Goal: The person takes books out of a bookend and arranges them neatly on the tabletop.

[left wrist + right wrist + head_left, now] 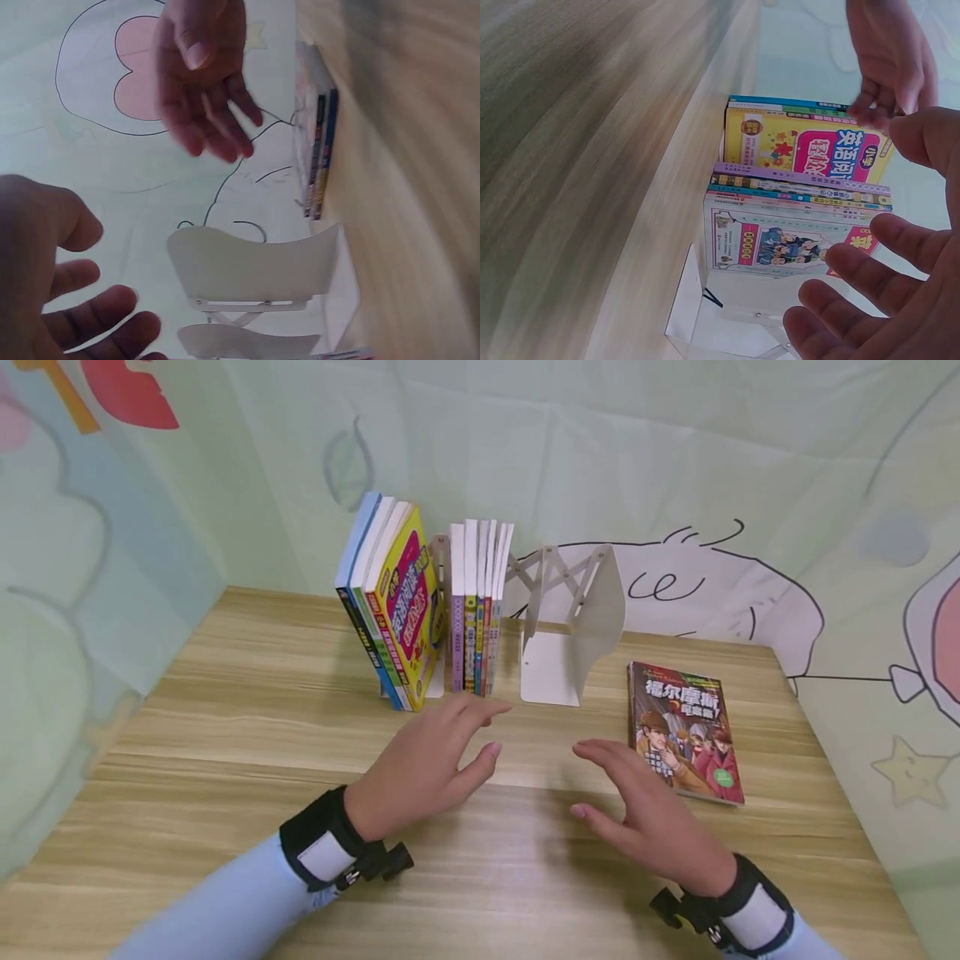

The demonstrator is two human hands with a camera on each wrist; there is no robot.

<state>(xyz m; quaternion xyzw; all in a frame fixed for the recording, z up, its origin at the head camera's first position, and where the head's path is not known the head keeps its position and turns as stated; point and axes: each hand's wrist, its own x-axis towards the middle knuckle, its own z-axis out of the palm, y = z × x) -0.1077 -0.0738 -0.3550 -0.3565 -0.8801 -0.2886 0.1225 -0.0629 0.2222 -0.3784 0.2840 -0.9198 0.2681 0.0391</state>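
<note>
Both hands hover over the table with relaxed, slightly bent fingers and hold nothing. In the head view my left hand [423, 766] is in front of the upright books, its fingertips overlapping their lower edge. My right hand [652, 814] lies to the right, beside a dark red comic-style book [686, 735] lying flat. A leaning group of thick books, the front one a yellow book [405, 610], stands at the left of a white metal bookend rack [551, 668]. Several thin books [476, 610] stand in its middle section. The right section of the rack holds no book.
A wooden table [247, 710] carries everything. Behind it hangs a pale cartoon-printed cloth [570, 443], which also runs along both sides. Each wrist wears a black strap [318, 843] with a small camera.
</note>
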